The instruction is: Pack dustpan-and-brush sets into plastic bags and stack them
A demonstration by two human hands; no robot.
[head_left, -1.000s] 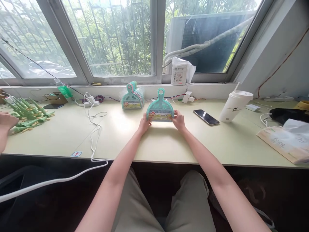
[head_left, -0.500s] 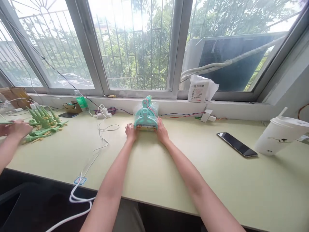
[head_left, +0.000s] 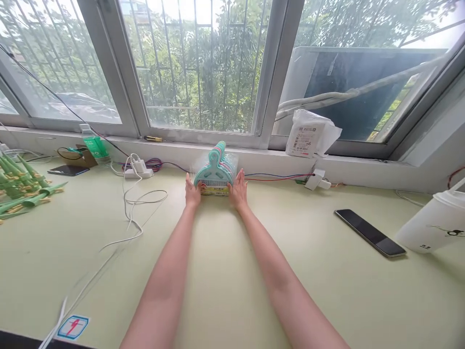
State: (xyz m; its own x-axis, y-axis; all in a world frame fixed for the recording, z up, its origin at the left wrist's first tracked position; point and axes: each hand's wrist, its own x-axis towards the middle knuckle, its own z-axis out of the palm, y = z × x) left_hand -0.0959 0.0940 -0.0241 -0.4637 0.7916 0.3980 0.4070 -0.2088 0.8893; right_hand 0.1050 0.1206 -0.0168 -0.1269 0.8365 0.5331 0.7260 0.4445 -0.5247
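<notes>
A stack of small dustpan and brush sets (head_left: pixel 214 170), teal in front with pink and more teal behind, stands upright at the back of the table in clear plastic wrap. A printed label band runs along its lower front. My left hand (head_left: pixel 192 192) presses against its left side, thumb on the front and fingers pointing up. On the right side, my right hand (head_left: pixel 239 190) mirrors this, fingers stretched along the edge and thumb at the front corner. Between them, both hands hold the stack; its rear is hidden.
A phone (head_left: pixel 369 232) and a white cup (head_left: pixel 432 223) stand at right. White cables (head_left: pixel 140 228) run across the left, near a power strip (head_left: pixel 138 170), a green bottle (head_left: pixel 95 145) and green plastic pieces (head_left: pixel 22 184). A white package (head_left: pixel 308 133) sits on the sill.
My view has shifted closer and to the right. A co-worker's hands at far left have left the picture. My fingers now reach further up the stack's sides.
</notes>
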